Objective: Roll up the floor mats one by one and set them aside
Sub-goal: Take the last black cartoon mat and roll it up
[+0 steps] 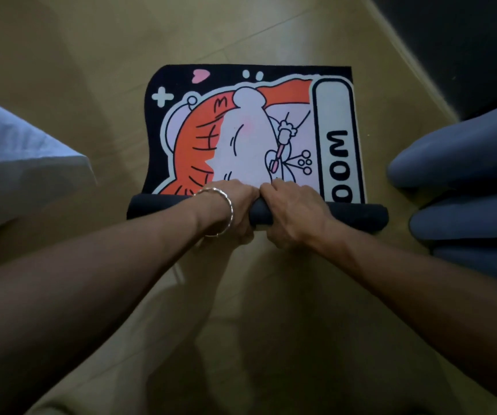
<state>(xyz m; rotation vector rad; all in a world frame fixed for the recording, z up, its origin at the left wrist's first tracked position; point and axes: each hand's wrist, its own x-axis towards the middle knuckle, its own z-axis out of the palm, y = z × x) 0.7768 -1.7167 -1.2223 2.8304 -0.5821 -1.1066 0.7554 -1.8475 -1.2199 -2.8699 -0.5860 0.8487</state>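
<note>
- Floor [91, 55]: I find one mat [241, 136] lying on it, printed side up, most of its length flat.
- Grey-blue shapes [465, 163] at right: I cannot tell whether these are mats already set aside.
- Roll [358, 215]: the mat's near edge is wound into a slim dark roll across its width. I judge the rolling barely begun, and setting aside not yet done.
- Left hand [229, 208], right hand [292, 211]: side by side at mid-roll, fingers curled over and clamped on the roll.
</note>
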